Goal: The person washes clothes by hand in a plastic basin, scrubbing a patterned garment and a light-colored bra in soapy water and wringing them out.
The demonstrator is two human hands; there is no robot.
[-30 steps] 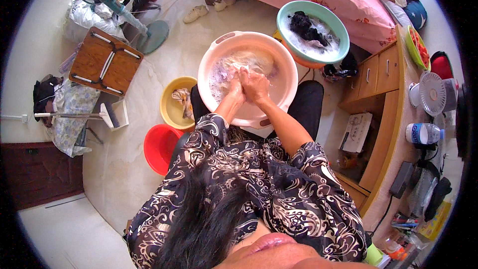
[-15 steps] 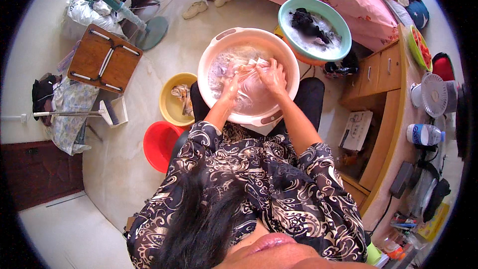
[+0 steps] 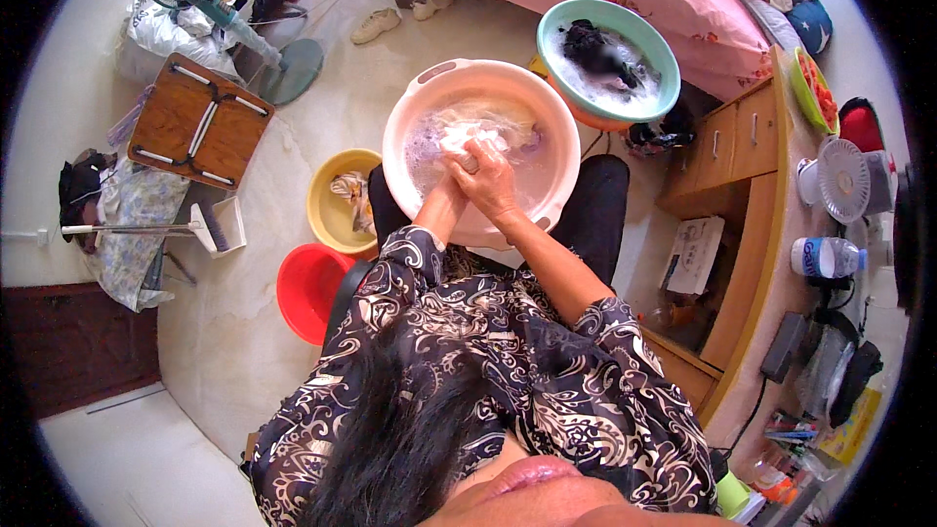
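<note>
Pale cloth (image 3: 467,139) bunched inside a pink basin (image 3: 396,137) of soapy water (image 3: 532,181), gripped between left hand (image 3: 449,182) and right hand (image 3: 490,179), the former mostly hidden, submerged fabric (image 3: 517,119) hard to make out, standing fan (image 3: 232,17) cut off upper left.

The wearer is dressed in a loosely cut black blouse (image 3: 576,420), printed all over with cream paisley teardrops and curling scrollwork, its neckline open; on the blouse's left side the left sleeve (image 3: 386,278), matching in pattern, ends on the forearm, while on its right side the right sleeve (image 3: 613,332), wide and loose, ends near the elbow. Beyond the blouse's sleeves, the forearms, left hand (image 3: 453,166) and right hand (image 3: 487,178) are bare. Plain black trousers (image 3: 597,210) show beyond the blouse's lower front, and long, loose hair (image 3: 400,429) covers part of the blouse left of its middle.
</note>
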